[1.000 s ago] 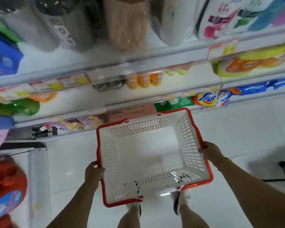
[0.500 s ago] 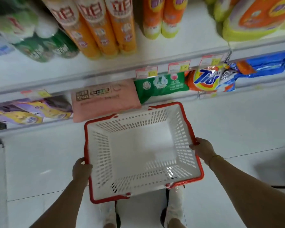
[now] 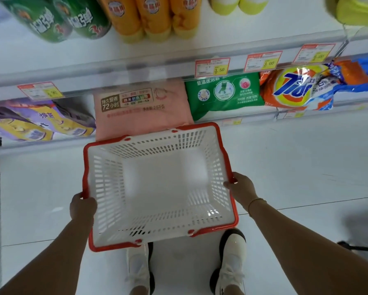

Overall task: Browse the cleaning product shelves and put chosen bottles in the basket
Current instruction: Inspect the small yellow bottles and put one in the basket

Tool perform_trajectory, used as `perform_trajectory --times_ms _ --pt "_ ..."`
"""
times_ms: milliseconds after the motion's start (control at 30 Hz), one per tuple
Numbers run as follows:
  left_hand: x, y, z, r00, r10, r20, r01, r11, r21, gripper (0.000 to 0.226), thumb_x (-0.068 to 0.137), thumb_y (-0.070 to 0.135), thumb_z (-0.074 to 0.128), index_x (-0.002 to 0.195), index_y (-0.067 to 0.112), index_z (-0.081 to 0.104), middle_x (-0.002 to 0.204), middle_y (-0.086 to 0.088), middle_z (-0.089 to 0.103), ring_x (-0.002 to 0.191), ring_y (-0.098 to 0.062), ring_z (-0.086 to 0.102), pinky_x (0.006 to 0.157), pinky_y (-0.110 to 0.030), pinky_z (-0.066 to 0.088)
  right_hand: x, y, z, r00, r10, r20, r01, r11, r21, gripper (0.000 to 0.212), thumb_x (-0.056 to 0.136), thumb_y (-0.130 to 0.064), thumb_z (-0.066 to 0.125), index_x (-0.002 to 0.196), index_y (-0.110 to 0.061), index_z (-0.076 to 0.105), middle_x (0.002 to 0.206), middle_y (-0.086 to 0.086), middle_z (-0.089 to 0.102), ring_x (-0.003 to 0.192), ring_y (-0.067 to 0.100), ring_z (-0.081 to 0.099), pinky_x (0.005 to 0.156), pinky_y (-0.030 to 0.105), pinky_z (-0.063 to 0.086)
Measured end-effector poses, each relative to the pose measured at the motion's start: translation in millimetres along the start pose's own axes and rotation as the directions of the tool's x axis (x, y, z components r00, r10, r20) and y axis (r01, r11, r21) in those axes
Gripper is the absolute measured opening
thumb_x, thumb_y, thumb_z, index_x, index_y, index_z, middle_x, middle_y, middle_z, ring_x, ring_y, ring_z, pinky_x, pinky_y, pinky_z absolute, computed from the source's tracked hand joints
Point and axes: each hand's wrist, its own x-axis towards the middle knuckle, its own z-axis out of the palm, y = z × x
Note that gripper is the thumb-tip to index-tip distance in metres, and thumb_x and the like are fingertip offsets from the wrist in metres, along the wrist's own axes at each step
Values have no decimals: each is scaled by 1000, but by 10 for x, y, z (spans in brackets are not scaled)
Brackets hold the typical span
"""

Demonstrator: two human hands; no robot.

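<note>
Both hands grip the basket (image 3: 159, 186) rim: left hand (image 3: 83, 207), right hand (image 3: 241, 188). Basket looks light, stiff, empty. Orange bottles (image 3: 149, 15) likely heavy, slick; grab mid-body.

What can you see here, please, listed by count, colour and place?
basket: one, white, red rim, before the shelves.
green bottles: two, green, upper shelf left.
orange bottles: three, orange, upper shelf centre.
purple bags: at least two, purple, lower shelf left.
pink bag: one, pink, lower shelf behind basket.
green bag: one, green, right of it.
Tide bag: one, orange, further right.
price tags: four, red, upper shelf edge.
shoes: two, white, floor.
left hand: one, gripping left rim.
right hand: one, gripping right rim.
</note>
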Motion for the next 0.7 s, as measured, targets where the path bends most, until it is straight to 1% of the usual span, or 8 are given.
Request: perform_trajectory --times_ms 100,267,300,367,467,533,600,700 --pt "132 -95 14 1000 12 -11 -12 1000 -13 50 86 -4 47 135 3 49 127 -24 57 114 -43 53 96 -43 42 35 -21 109 999 -20 28 21 1000 -3 24 88 -9 61 112 -7 62 96 8 66 87 24 62 77 30 50" --pt "194 -4 -5 997 71 21 -71 997 14 51 85 0 55 135 0 47 126 -25 56 114 -43 52 94 -45 42 130 -34 28 991 -10 137 25 994 -108 25 86 -14 65 111 -8 64 85 3 65 76 18 61 75 29 53" --pt "177 86 -32 994 111 6 -111 993 49 52 84 1 58 135 -1 46 126 -27 55 115 -44 52 95 -47 43 140 -76 -6 986 2 165 23 988 -153 27 87 -16 65 112 -8 64 85 1 64 76 18 61 73 26 52" --pt "94 368 -87 944 329 -37 -324 940 109 49 83 4 63 130 -4 48 121 -30 55 112 -47 53 96 -51 44 159 -224 -84 979 31 200 38 942 -333 32 88 -21 63 116 -6 61 94 5 66 86 20 63 75 25 51" --pt "-206 1011 -153 672 735 -88 -724 678 126 32 87 10 64 117 -1 58 114 -24 58 108 -41 55 92 -47 46 148 -611 -248 992 -54 114 108 835 -539 31 92 -28 57 114 -6 59 110 10 63 105 23 60 78 26 46" --pt "-512 1507 -195 456 885 -92 -883 463 75 13 92 13 60 99 3 64 99 -16 64 89 -31 62 75 -33 46 109 -925 -389 965 -261 -8 220 827 -517 19 92 -30 56 88 -13 61 87 5 62 89 21 61 63 24 40" --pt "-834 1951 -222 216 970 -114 -973 223 51 20 94 23 54 82 9 61 78 -5 61 70 -21 56 64 -25 34 25 -1236 -543 854 -484 -189 390 837 -383 27 90 -30 60 69 -15 54 67 0 56 68 17 55 55 25 35" --pt "-1219 2495 -192 -95 984 -150 -995 -91 36 28 92 37 44 72 19 49 67 7 46 61 -14 46 57 -26 29 -119 -1625 -861 578 -674 -460 681 709 -184 25 88 -25 64 69 -12 55 63 -1 57 60 14 52 54 21 37"
